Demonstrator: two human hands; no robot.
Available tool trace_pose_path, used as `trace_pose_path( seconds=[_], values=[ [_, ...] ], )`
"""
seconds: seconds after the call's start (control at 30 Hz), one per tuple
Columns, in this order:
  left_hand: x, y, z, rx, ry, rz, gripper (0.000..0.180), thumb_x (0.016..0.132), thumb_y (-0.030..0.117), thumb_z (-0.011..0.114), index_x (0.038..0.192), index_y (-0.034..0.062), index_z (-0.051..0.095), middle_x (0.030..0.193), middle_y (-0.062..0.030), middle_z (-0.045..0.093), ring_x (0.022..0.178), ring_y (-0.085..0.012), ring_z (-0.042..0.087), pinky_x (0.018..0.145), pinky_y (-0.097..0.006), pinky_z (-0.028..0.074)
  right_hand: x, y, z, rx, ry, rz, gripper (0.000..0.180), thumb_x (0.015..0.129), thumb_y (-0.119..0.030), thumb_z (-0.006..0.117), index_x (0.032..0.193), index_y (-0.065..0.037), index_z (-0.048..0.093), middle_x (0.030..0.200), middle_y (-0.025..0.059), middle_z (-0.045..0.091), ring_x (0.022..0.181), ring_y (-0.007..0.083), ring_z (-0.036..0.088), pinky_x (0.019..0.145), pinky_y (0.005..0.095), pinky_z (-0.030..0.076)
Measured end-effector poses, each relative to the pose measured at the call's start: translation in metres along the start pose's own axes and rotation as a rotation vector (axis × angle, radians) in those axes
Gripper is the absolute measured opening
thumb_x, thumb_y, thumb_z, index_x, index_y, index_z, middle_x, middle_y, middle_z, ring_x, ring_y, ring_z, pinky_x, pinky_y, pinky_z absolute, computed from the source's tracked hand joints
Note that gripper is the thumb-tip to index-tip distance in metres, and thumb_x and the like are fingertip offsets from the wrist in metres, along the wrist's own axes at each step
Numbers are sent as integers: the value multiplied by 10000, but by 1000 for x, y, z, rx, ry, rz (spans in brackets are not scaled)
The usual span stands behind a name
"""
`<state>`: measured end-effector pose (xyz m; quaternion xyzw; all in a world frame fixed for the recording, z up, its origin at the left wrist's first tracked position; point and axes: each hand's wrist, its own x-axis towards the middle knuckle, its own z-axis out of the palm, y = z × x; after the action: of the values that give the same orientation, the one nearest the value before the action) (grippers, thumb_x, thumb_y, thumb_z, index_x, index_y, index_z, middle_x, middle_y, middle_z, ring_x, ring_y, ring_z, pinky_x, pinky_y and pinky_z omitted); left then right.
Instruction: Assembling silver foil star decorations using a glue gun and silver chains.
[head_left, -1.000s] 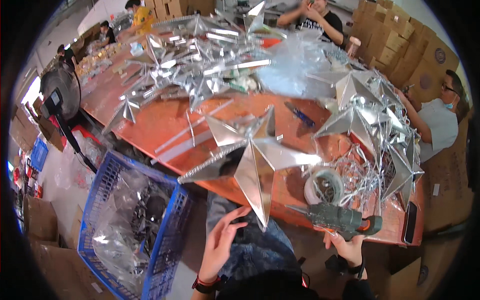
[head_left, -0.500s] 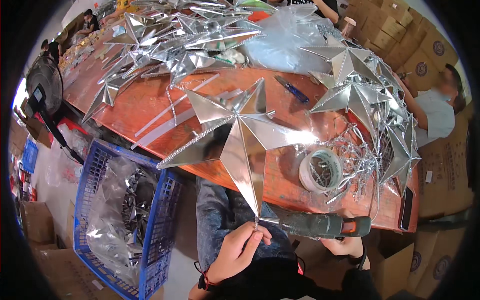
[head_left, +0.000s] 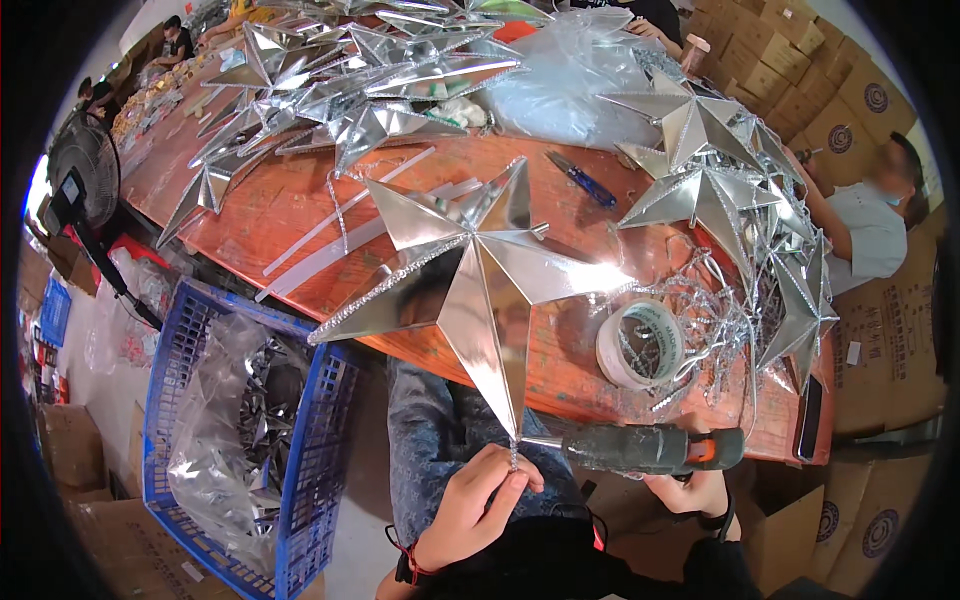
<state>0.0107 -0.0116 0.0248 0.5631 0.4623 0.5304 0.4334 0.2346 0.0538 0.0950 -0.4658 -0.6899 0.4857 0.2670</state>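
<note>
A large silver star [head_left: 485, 300] with folded, mirror-like points lies over the table's near edge, its longest point aimed at me. Sparkly silver trim runs along its left lower arm. At the tip of the longest point, my left hand [head_left: 482, 505] pinches a thin silver trim strand [head_left: 514, 457]. My right hand [head_left: 690, 490] grips a dark green glue gun [head_left: 640, 448] by its handle, which is mostly hidden. The gun's metal nozzle touches or nearly touches the star's tip, just above my left fingers.
Piled silver stars [head_left: 380, 90] cover the far table, with more stars [head_left: 715, 170] at right. A tape roll [head_left: 641, 343], tangled trim [head_left: 715, 310], a blue-handled knife [head_left: 585, 181] and glue sticks [head_left: 325, 250] lie nearer. A blue basket [head_left: 290, 500] stands left; a person [head_left: 865, 220] sits right.
The view has shifted very slightly. The glue gun's nozzle has moved a little away from my left fingers and up along the star's tip; both hands keep their grips.
</note>
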Motion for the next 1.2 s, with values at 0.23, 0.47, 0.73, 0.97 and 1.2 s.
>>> trace_pose_path(
  seconds=[0.23, 0.47, 0.73, 0.97, 1.2],
  values=[
    [6, 4, -1, 51, -32, -28, 118, 883, 53, 493, 810, -1, 569, 786, -87, 583, 714, -215, 526, 670, -302, 432, 5, -1, -13, -367, -87, -400, 380, 652, -158, 754, 953, -17, 571, 879, 93, 606, 725, 160, 622, 631, 290, 499],
    [2, 11, -1, 166, 11, -143, 168, 916, 91, 450, 858, 9, 584, 809, -97, 600, 716, -189, 574, 662, -282, 433, 19, -41, -31, -368, -101, -494, 311, 760, -219, 706, 967, -23, 581, 817, 96, 616, 651, 239, 625, 562, 303, 483],
    [-5, -2, -10, 278, -160, -142, 192, 922, 130, 441, 917, 13, 593, 878, -147, 609, 845, -297, 595, 742, -319, 449, 46, -54, -38, -347, -25, -594, 316, 781, -207, 685, 998, -18, 553, 886, 147, 595, 747, 306, 617, 650, 348, 489],
    [-15, -26, -23, 459, -171, -182, 217, 920, 137, 424, 912, 15, 604, 915, -146, 622, 874, -292, 596, 757, -331, 458, 75, -61, -25, -303, -14, -544, 371, 829, -223, 628, 1111, -27, 489, 666, 164, 549, 550, 308, 567, 527, 355, 440],
    [-21, -30, -22, 323, -215, -230, 208, 902, 118, 422, 965, 37, 603, 834, -121, 600, 782, -267, 596, 699, -316, 452, 82, -57, -24, -297, -29, -525, 361, 822, -203, 638, 1105, -26, 499, 681, 147, 560, 578, 280, 563, 543, 337, 432]
  ],
)
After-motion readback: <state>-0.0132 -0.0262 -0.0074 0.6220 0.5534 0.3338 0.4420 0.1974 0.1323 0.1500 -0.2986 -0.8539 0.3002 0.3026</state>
